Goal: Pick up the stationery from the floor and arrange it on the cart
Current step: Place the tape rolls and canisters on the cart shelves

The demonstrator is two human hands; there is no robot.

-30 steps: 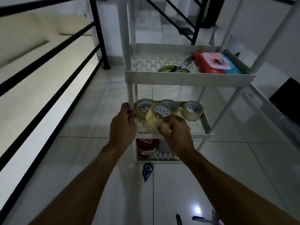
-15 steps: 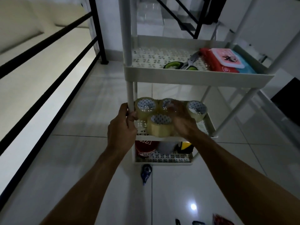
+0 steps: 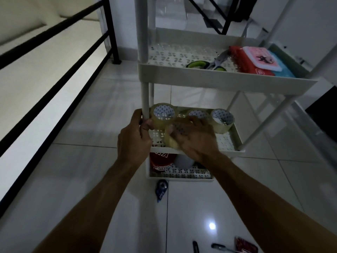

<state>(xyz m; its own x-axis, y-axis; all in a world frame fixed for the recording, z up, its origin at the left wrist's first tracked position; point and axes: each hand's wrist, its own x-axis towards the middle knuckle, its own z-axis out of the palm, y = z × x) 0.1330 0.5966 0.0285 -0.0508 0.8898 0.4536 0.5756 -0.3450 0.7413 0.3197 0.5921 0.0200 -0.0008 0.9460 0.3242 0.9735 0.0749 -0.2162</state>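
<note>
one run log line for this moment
left hand: grips cart post | right hand: holds tape roll on middle shelf

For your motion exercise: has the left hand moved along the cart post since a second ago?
No. The left hand still grips the white post at the middle shelf.

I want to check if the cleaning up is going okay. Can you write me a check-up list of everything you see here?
Surface: white three-shelf cart on a glossy tiled floor.
Job's things: tape rolls on the middle shelf; scissors and packets on the top shelf; correction tape, pens and a red packet wait on the floor.
Clutter: red container on the bottom shelf.
Grippers: left hand grips the cart's post; right hand holds a tape roll at the middle shelf's front edge.
Cables: nothing seen.
Surroundings: black railing, dim light.
</note>
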